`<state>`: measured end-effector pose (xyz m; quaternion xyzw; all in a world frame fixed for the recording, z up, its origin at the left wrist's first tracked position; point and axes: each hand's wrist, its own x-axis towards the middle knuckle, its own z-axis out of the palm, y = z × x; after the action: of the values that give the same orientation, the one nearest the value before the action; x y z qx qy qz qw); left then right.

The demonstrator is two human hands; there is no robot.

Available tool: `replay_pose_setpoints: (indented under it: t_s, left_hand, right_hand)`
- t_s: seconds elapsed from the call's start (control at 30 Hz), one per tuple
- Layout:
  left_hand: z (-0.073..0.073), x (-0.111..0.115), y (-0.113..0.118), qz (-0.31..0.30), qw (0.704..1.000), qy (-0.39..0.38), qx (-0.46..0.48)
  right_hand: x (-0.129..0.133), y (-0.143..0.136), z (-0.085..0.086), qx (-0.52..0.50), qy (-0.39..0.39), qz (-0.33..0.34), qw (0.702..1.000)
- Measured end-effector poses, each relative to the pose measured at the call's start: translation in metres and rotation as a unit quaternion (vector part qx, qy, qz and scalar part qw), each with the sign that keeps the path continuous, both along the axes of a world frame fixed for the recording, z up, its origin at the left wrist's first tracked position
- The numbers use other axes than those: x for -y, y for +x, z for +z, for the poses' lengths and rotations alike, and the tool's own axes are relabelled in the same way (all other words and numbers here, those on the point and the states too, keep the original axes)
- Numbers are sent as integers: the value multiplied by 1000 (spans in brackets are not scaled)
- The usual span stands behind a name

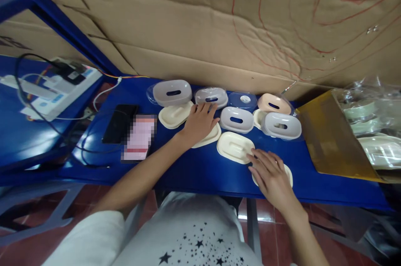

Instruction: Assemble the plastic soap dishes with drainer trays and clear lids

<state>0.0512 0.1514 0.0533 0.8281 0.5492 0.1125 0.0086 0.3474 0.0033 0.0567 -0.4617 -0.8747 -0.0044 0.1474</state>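
My left hand reaches over the table, fingers stretched out, fingertips at the near edge of a pale grey oval cover with a slot. Under that hand lies a cream oval base. Just left of it is another cream base. My right hand is open, its fingertips at the right edge of a cream oval base. One more cream base is partly hidden beneath its palm. Between and beyond my hands sit slotted grey covers and a peach cover.
At the back left is another grey slotted cover, beside a clear plastic lid farther right. A cardboard box with bagged pieces stands at the right. Two phones, cables and a power strip occupy the left.
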Motion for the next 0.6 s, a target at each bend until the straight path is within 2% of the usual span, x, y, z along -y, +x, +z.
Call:
replay_pose_setpoints:
  t_s: [0.17, 0.3, 0.37, 0.43, 0.47, 0.53, 0.6]
  left_hand:
    - [-1, 7, -2, 4, 1000, -4, -6]
    - [0, 8, -5, 3, 1000, -5, -1]
    - [0, 7, -4, 4, 1000, -3, 6]
    - [0, 9, -1, 7, 1000, -1, 12]
    - [1, 12, 0, 9, 1000, -1, 13]
    - [4, 21, 2, 7, 1000, 0, 18]
    - [7, 34, 2, -1, 999, 5, 38]
  right_hand:
    - [28, 29, -26, -19, 25, -79, 996]
    - [18, 57, -43, -46, 48, -95, 993]
    - [6, 65, -41, -46, 73, -101, 991]
    - [-4, 64, -25, -58, 97, -97, 989]
    - [-5, 59, -10, -80, 104, -90, 987]
    - [-1, 43, 32, -142, 94, -59, 984]
    - [9, 17, 85, -166, 21, 7, 986]
